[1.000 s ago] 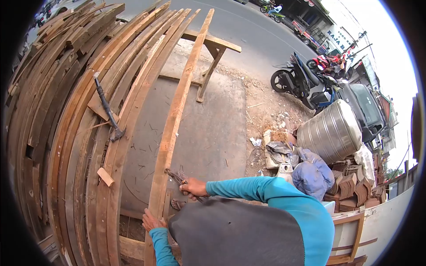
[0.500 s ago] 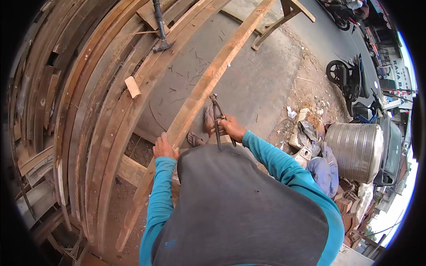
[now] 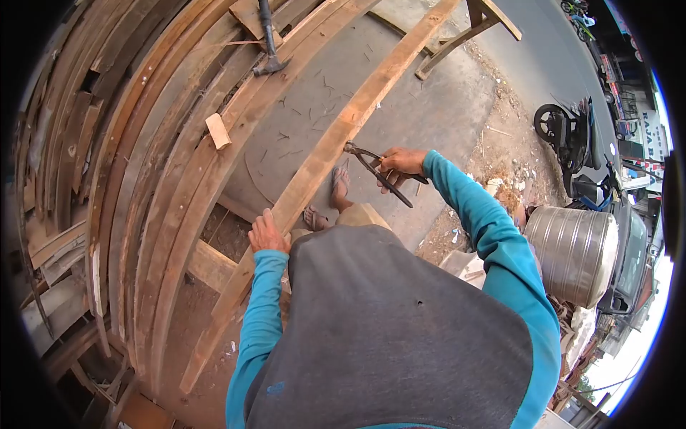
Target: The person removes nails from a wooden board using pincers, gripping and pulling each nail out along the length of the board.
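Observation:
A long wooden beam [image 3: 330, 146] runs diagonally from the lower left to a wooden trestle [image 3: 461, 41] at the top. My left hand [image 3: 269, 232] rests on the beam's near part, fingers wrapped over it. My right hand [image 3: 400, 169] grips the handles of dark metal pincers [image 3: 371, 163], whose jaws meet the beam's right edge. The handles are spread apart. A hammer [image 3: 270, 50] lies on the stacked boards, and a small wood block [image 3: 218, 131] is below it.
Stacked boards [image 3: 161, 168] fill the left side. Bent nails [image 3: 284, 136] lie scattered on the concrete. My sandalled feet [image 3: 340, 187] are beneath the beam. To the right stand a metal drum [image 3: 572, 255] and a parked motorbike [image 3: 572, 139].
The view has swung downward and right since the first frame. In the last half second, my right hand has moved up and right, bringing the pincers' jaws against the beam. The handles are spread wider.

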The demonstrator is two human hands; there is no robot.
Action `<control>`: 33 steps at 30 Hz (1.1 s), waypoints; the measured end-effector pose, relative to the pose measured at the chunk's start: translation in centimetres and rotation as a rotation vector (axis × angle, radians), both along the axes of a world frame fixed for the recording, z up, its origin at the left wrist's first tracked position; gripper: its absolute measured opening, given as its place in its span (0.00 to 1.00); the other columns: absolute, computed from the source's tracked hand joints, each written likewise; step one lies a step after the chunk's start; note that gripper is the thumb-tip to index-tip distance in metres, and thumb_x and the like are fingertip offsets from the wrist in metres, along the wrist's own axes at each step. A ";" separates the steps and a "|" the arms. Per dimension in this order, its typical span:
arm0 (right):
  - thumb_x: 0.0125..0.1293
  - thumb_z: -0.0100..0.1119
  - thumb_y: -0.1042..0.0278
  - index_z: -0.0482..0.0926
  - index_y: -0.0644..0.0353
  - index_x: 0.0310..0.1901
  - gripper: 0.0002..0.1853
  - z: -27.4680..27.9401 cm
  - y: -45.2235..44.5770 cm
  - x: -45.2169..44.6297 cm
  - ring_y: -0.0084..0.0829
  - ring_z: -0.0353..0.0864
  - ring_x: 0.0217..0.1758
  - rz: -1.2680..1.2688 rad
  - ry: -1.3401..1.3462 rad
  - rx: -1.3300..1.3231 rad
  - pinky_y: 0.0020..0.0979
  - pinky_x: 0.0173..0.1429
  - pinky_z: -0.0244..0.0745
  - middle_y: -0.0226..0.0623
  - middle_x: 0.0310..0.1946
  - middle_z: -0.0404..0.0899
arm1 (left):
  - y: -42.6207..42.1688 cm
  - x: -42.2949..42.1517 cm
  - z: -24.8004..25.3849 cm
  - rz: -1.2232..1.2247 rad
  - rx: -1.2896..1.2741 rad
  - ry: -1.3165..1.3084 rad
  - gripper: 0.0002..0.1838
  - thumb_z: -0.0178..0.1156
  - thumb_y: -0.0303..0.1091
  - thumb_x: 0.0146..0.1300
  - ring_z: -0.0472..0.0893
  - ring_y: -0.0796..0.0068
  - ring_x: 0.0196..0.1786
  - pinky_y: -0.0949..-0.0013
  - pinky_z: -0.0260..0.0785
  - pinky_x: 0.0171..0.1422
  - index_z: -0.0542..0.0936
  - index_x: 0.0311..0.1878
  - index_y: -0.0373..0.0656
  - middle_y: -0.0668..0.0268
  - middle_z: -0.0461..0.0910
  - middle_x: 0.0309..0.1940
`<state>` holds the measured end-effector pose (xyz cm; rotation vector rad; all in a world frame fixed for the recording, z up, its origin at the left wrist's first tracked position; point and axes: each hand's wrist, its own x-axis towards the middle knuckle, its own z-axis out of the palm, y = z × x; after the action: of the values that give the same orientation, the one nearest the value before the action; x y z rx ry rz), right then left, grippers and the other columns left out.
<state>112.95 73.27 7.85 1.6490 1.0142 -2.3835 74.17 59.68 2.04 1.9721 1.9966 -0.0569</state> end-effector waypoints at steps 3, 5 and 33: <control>0.76 0.49 0.61 0.74 0.63 0.58 0.17 0.4 -2.0 -1.4 0.21 0.70 0.24 -0.253 0.131 -0.114 0.29 0.27 0.73 0.28 0.27 0.69 | 0.3 0.0 0.3 -0.001 -0.043 0.005 0.51 0.81 0.40 0.42 0.74 0.54 0.57 0.53 0.66 0.57 0.63 0.69 0.42 0.57 0.72 0.51; 0.78 0.47 0.55 0.72 0.60 0.47 0.15 -1.7 -5.7 -4.4 0.20 0.65 0.23 -0.460 0.089 -0.020 0.26 0.26 0.68 0.28 0.28 0.68 | 0.7 -0.2 0.0 0.001 -0.057 -0.013 0.50 0.80 0.39 0.42 0.74 0.52 0.57 0.52 0.66 0.58 0.63 0.69 0.42 0.56 0.73 0.52; 0.68 0.42 0.70 0.57 0.67 0.74 0.32 -0.1 2.8 3.3 0.41 0.89 0.46 -0.008 -0.012 0.042 0.40 0.52 0.86 0.52 0.52 0.83 | 1.4 -1.2 -0.2 0.016 -0.097 -0.120 0.45 0.79 0.37 0.42 0.75 0.50 0.58 0.49 0.68 0.58 0.66 0.65 0.44 0.55 0.75 0.52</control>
<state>116.29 76.05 7.76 1.6821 1.0647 -2.3700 73.00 61.13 1.88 1.8549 1.8968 -0.0294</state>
